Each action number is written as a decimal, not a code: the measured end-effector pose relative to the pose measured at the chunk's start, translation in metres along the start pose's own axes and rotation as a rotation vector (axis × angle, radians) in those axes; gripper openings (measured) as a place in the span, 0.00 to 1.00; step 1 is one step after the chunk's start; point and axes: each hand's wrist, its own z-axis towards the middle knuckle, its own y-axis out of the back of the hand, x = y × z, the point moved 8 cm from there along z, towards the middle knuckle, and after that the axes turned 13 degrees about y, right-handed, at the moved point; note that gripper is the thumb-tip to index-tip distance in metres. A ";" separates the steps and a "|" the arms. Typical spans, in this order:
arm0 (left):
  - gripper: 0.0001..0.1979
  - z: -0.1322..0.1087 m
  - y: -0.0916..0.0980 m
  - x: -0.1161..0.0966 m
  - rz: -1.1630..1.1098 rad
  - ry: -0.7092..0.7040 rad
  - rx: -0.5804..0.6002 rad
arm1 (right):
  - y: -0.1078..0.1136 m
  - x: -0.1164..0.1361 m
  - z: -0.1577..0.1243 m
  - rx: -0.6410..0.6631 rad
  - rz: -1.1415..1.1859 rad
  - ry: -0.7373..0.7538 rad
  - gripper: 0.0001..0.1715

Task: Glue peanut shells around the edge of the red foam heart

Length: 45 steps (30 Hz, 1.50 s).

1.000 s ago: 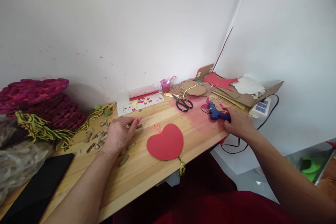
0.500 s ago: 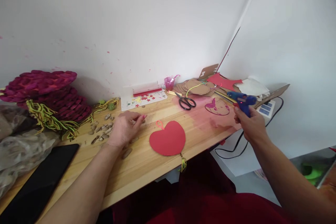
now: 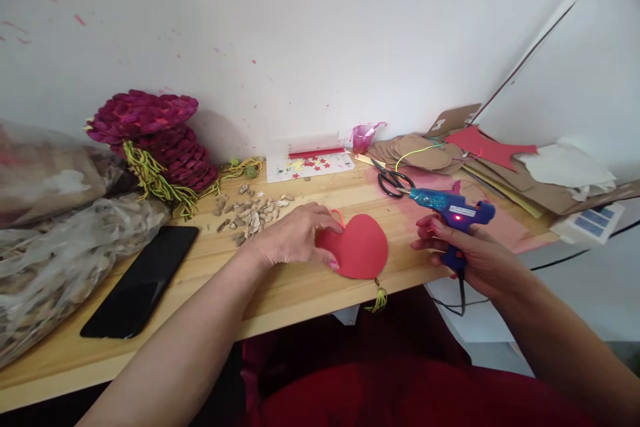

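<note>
A red heart [image 3: 361,250] with an orange loop [image 3: 338,217] and a yellow-green tassel [image 3: 379,300] lies flat near the table's front edge. My left hand [image 3: 305,237] grips its left lobe, fingers at the upper edge and thumb at the lower. In my right hand [image 3: 473,250] is a blue hot glue gun [image 3: 453,208], its light glowing red and its nozzle pointing left. The gun is held above the table, to the right of the heart and apart from it. Loose peanut shells [image 3: 253,217] lie behind my left hand.
Black-handled scissors [image 3: 395,182], cardboard discs [image 3: 415,152] and red scraps [image 3: 487,145] lie at the back right. Star stickers [image 3: 313,165] rest by the wall. On the left are a black phone [image 3: 143,280], a plastic bag [image 3: 75,273] and a magenta shell craft [image 3: 173,140].
My left hand has moved from beside the shells onto the heart's left lobe. My right hand has brought the glue gun nearer to the heart. The view has shifted leftward.
</note>
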 end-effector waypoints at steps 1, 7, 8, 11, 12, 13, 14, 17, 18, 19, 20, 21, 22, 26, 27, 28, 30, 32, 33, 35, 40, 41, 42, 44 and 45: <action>0.26 0.000 -0.002 -0.001 0.021 0.001 0.023 | -0.006 -0.002 0.001 0.018 0.007 -0.020 0.18; 0.30 0.000 -0.005 0.001 0.068 0.030 0.042 | -0.031 -0.011 0.007 0.093 0.051 -0.082 0.19; 0.31 0.000 -0.004 0.004 0.066 0.042 0.043 | -0.033 -0.011 0.008 0.104 0.049 -0.081 0.18; 0.34 -0.001 0.000 0.013 0.052 0.079 0.062 | -0.038 -0.012 0.012 0.145 0.040 -0.073 0.16; 0.34 -0.001 0.001 0.016 0.049 0.088 0.071 | -0.038 -0.013 0.013 0.157 0.036 -0.073 0.16; 0.34 -0.002 0.003 0.017 0.046 0.093 0.080 | -0.038 -0.014 0.014 0.165 0.034 -0.077 0.15; 0.34 -0.002 0.004 0.018 0.042 0.095 0.085 | -0.038 -0.015 0.015 0.170 0.034 -0.081 0.15; 0.32 -0.001 0.004 0.016 0.018 0.093 0.055 | -0.039 -0.013 0.019 0.181 0.032 -0.064 0.14; 0.31 0.000 0.003 0.015 0.016 0.091 0.028 | -0.040 -0.010 0.021 0.190 0.035 -0.046 0.13; 0.29 0.001 0.002 0.013 0.022 0.094 -0.008 | -0.043 -0.007 0.023 0.208 0.045 -0.029 0.13; 0.28 0.002 0.001 0.013 0.038 0.100 -0.046 | -0.047 -0.005 0.025 0.233 0.066 -0.020 0.12; 0.27 0.003 -0.001 0.012 0.057 0.109 -0.081 | -0.053 -0.003 0.026 0.263 0.099 -0.023 0.12; 0.27 0.005 -0.004 0.013 0.074 0.118 -0.108 | -0.060 -0.001 0.026 0.297 0.141 -0.034 0.12; 0.26 0.009 -0.012 0.016 0.075 0.124 -0.119 | -0.087 -0.002 0.031 0.387 0.297 -0.073 0.12; 0.25 0.009 -0.012 0.017 0.063 0.123 -0.114 | -0.092 -0.004 0.032 0.397 0.320 -0.078 0.11; 0.24 0.010 -0.012 0.018 0.052 0.125 -0.112 | -0.095 -0.006 0.034 0.401 0.340 -0.082 0.10; 0.24 0.010 -0.011 0.019 0.031 0.132 -0.108 | -0.099 -0.013 0.038 0.402 0.368 -0.096 0.09; 0.23 0.010 -0.010 0.019 0.012 0.129 -0.109 | -0.100 -0.019 0.040 0.398 0.384 -0.109 0.09; 0.23 0.010 -0.010 0.018 0.003 0.123 -0.111 | -0.099 -0.021 0.041 0.394 0.392 -0.114 0.09; 0.23 0.009 -0.009 0.016 -0.007 0.108 -0.119 | -0.097 -0.024 0.042 0.386 0.408 -0.122 0.10; 0.21 0.008 -0.010 0.012 0.074 0.065 -0.115 | -0.097 -0.028 0.041 0.370 0.430 -0.126 0.07; 0.20 0.007 -0.011 0.012 0.099 0.056 -0.113 | -0.097 -0.028 0.040 0.366 0.434 -0.125 0.07; 0.19 0.007 -0.011 0.011 0.121 0.050 -0.112 | -0.097 -0.028 0.040 0.361 0.437 -0.123 0.06; 0.19 0.005 -0.011 0.010 0.150 0.049 -0.110 | -0.098 -0.029 0.041 0.350 0.441 -0.115 0.06; 0.19 0.004 -0.010 0.010 0.158 0.057 -0.110 | -0.098 -0.029 0.041 0.345 0.440 -0.112 0.06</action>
